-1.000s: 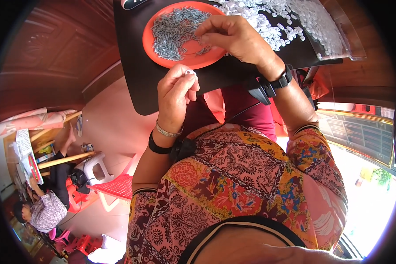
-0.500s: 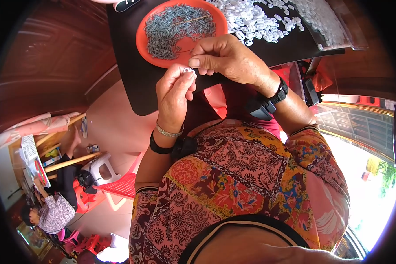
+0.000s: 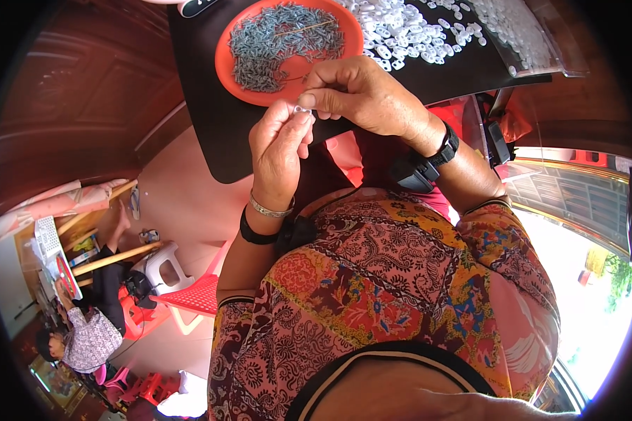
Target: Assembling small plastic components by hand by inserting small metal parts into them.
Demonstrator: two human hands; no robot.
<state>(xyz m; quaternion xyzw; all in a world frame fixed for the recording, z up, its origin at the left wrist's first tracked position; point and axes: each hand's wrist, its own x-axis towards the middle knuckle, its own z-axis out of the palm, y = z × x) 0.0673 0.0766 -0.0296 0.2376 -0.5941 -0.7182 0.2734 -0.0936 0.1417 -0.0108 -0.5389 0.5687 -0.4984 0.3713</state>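
Note:
My left hand (image 3: 277, 144) pinches a small white plastic piece (image 3: 303, 110) between thumb and fingers. My right hand (image 3: 358, 95) meets it from the right, thumb and forefinger closed right at the white piece; whatever lies between those fingertips is too small to make out. Just beyond both hands, an orange-red plate (image 3: 226, 70) holds a heap of grey metal screws (image 3: 260, 52), with a thin tan stick (image 3: 304, 29) lying across them. To the right of the plate spreads a pile of similar white plastic pieces (image 3: 400, 35).
The dark table (image 3: 214, 144) has a rounded near-left corner. A clear tray (image 3: 541, 59) with more white pieces stands at the far right. Red plastic chairs (image 3: 196, 298) and a grey-white stool (image 3: 165, 266) are at the left, where another person (image 3: 91, 340) sits.
The fingertips of my right hand have come down slightly closer onto the white piece. My left hand stays nearly in place, still pinching it.

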